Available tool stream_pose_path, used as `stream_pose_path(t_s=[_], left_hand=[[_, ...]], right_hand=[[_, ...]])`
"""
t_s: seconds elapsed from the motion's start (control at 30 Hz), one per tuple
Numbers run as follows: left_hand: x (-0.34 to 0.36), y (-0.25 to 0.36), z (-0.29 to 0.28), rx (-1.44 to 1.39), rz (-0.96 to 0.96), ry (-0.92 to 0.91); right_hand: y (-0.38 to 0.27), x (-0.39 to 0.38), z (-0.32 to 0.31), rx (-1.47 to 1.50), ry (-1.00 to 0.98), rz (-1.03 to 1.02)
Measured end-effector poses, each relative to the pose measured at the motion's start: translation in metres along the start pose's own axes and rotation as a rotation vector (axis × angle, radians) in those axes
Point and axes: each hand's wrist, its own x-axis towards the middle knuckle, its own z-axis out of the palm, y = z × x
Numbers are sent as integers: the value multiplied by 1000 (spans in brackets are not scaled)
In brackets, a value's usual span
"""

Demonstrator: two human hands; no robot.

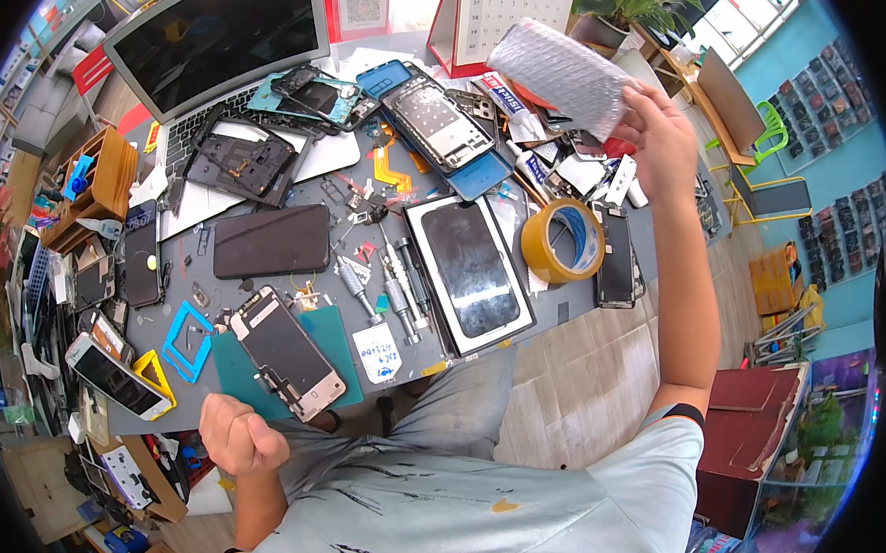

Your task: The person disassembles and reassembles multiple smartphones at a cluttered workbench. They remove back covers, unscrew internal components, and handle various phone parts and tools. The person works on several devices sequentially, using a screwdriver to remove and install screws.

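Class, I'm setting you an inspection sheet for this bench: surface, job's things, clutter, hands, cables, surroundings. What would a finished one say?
Surface: grey table, crowded; green mat at front.
Job's things: bubble-wrap packet, held up; dismantled phone on the mat.
Clutter: laptop, screwdrivers, yellow tape roll, loose parts.
Hands: right hand grips the packet; left hand fisted near the mat.
Cables: no power cord made out.
Surroundings: potted plant, green chair.

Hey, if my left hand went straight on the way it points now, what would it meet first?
Probably the near-left part of the teal mat, just beyond your left hand in the picture. The hand's height is unclear from this view, so it might pass above.
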Motion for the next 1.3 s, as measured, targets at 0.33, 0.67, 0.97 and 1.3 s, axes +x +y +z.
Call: stream_pose_path(t_s=[0.33,0.67,0.97,1.3], left_hand=[[0,2,0,26,-18,-8],[0,1,2,43,2,-11],[9,0,-4,15,15,-25],[4,-2,-7,-5,8,7]], right_hand=[[-22,-23,-14,127,73,-90],[13,-24,14,69,21,-59],[28,-22,3,-56,36,-70],[59,-27,12,-25,-32,56]])
